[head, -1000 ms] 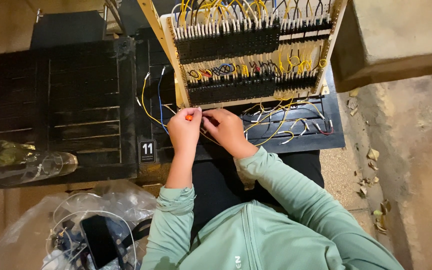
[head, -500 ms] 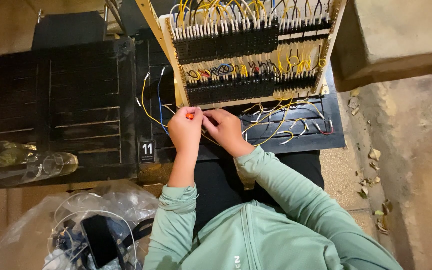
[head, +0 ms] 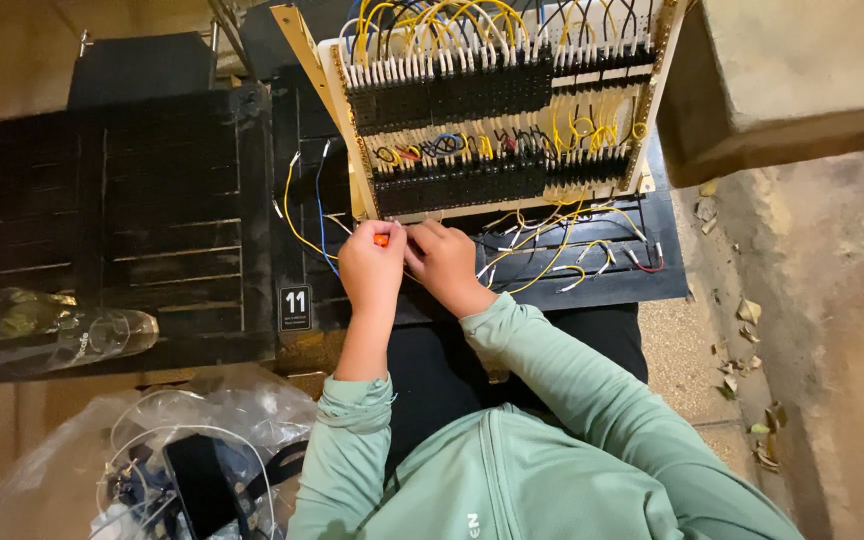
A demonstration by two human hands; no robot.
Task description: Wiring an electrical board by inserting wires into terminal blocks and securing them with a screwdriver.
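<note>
Orange plastic shows between the fingers of the left hand (head: 372,268), pinched shut on a small clip (head: 381,240) at the near edge of the wiring board (head: 497,190). It looks light, hard and easy to drop, best held by its sides. The right hand (head: 444,262), fingers curled narrow, touches thin, limp yellow wires (head: 542,262).

A black slatted bench (head: 152,200) carries a tilted terminal board (head: 497,110), loose wires (head: 562,250) (mostly yellow) and a clear bottle (head: 72,325).
</note>
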